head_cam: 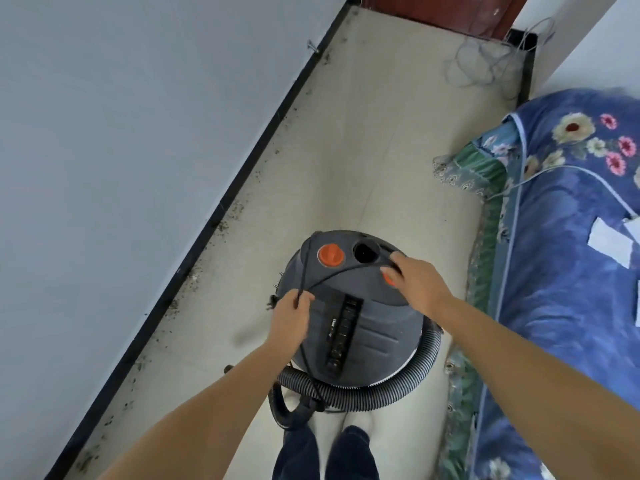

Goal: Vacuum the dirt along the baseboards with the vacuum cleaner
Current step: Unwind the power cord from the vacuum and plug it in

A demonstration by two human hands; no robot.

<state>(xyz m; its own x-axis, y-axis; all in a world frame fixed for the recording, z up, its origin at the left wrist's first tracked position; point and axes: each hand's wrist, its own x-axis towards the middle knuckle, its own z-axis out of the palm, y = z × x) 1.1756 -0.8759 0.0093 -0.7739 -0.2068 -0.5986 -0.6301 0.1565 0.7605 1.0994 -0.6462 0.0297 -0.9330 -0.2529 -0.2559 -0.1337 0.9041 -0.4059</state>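
Left hand (291, 315) pinches the power cord (346, 268) over the vacuum cleaner (356, 306); right hand (415, 282) apparently grips it too, between dirt-lined baseboard (221, 206) and bed (571, 237).

No readable text, brand, number or sign anywhere. Small pale marks on the black handle strip of the vacuum (343, 327), too blurred to read. White paper slips (609, 242) on the bed (568, 306), blank or illegible. Nothing legible on the orange caps (330, 254), wall (121, 133) or door (450, 12).
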